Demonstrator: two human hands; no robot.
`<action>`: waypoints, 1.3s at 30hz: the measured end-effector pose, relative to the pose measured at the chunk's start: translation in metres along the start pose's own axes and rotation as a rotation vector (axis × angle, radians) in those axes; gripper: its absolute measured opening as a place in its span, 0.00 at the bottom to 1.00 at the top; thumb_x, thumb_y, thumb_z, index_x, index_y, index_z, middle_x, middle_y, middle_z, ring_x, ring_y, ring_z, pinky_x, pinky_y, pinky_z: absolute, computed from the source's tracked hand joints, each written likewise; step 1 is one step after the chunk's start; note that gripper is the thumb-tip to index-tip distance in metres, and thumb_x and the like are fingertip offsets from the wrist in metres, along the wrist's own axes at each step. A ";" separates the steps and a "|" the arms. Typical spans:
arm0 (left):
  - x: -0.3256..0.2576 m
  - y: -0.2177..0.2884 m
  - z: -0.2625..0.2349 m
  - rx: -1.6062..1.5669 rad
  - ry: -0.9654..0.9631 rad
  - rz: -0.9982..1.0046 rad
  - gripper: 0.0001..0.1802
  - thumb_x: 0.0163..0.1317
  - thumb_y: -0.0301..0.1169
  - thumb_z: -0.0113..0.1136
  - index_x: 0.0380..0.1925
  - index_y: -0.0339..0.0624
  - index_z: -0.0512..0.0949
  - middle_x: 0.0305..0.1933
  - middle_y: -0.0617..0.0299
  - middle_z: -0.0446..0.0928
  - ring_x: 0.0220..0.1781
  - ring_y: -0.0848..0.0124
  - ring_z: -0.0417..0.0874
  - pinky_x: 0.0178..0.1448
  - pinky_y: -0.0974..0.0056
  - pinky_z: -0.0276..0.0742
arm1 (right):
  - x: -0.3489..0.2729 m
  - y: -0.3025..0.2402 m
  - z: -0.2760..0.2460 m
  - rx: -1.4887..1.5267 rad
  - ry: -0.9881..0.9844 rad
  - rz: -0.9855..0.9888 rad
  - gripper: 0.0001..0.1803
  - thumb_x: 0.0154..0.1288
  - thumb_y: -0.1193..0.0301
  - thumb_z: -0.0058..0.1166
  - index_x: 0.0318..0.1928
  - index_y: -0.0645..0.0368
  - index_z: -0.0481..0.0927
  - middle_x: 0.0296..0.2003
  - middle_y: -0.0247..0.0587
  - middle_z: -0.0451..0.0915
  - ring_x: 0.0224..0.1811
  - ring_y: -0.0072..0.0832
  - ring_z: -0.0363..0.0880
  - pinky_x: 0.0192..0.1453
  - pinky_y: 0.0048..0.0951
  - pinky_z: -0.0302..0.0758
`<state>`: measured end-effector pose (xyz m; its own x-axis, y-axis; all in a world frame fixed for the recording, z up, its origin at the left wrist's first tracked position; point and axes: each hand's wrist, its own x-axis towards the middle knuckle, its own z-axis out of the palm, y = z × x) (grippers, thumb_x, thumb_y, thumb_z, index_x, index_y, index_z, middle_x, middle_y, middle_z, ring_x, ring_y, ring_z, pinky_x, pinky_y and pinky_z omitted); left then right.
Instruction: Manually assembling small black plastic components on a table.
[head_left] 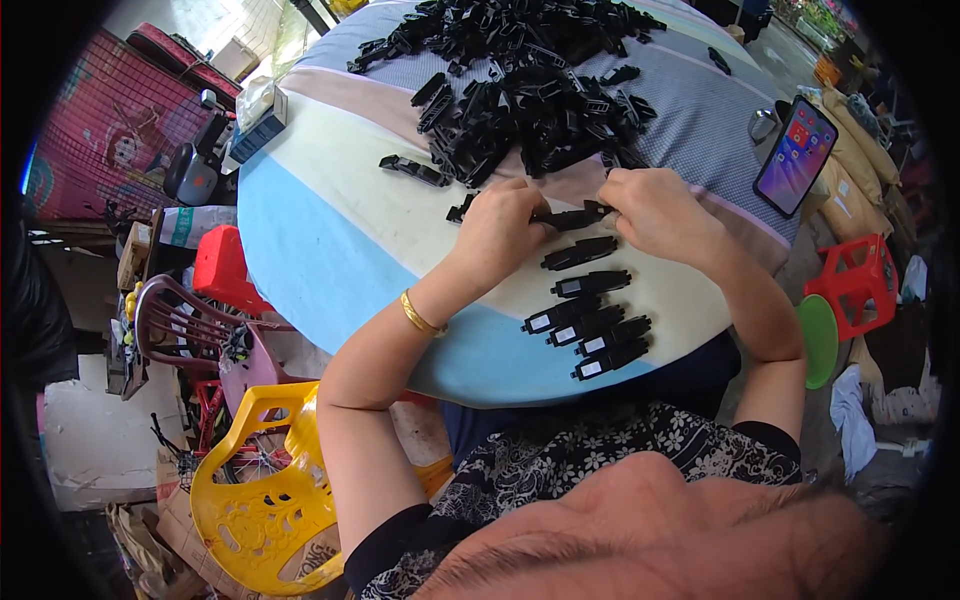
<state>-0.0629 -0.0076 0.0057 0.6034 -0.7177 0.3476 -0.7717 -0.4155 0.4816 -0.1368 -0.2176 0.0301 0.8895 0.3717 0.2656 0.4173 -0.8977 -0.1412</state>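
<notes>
A long black plastic part [572,218] is stretched between my two hands above the cloth. My left hand [500,228] closes on its left end, the thumb bent in against it. At the right end, my right hand [660,212] pinches it with the fingertips. Another black piece pokes out to the left of my left hand. Just below my hands, several black parts with small light-coloured panels [585,325] lie in a slanted column. Beyond my hands rises a heap of black plastic pieces [540,115], and a single piece [413,170] rests to its left.
The round table's striped cloth [330,250] lies under everything. A tissue box [258,125] stands at the left rim, a phone [797,157] is propped at the right. Around the table are a yellow chair [235,500], a pink chair [165,320] and a red stool [855,285].
</notes>
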 end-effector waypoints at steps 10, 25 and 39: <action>0.001 0.005 0.008 -0.098 -0.005 -0.025 0.08 0.40 0.24 0.66 0.24 0.35 0.80 0.27 0.54 0.75 0.28 0.57 0.78 0.34 0.60 0.75 | 0.019 0.001 0.002 -0.013 -0.097 -0.198 0.06 0.44 0.79 0.53 0.27 0.62 0.78 0.29 0.44 0.75 0.33 0.41 0.77 0.36 0.38 0.75; -0.035 -0.040 -0.042 0.006 -0.076 -0.282 0.26 0.43 0.29 0.70 0.46 0.38 0.76 0.38 0.51 0.72 0.31 0.62 0.78 0.40 0.63 0.76 | 0.021 -0.011 0.001 0.626 -0.501 -0.111 0.21 0.50 0.55 0.65 0.27 0.64 0.81 0.24 0.43 0.77 0.24 0.33 0.75 0.29 0.31 0.70; 0.023 -0.053 -0.053 0.155 0.172 -0.184 0.15 0.45 0.20 0.52 0.35 0.38 0.80 0.38 0.51 0.80 0.44 0.54 0.79 0.49 0.56 0.74 | 0.035 0.005 0.033 0.123 0.070 -0.105 0.11 0.47 0.78 0.52 0.35 0.61 0.77 0.37 0.45 0.76 0.40 0.40 0.76 0.44 0.36 0.75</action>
<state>0.0025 0.0280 0.0308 0.7509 -0.5225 0.4040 -0.6598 -0.6199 0.4247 -0.0971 -0.2011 0.0072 0.8265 0.4405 0.3505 0.5305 -0.8177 -0.2234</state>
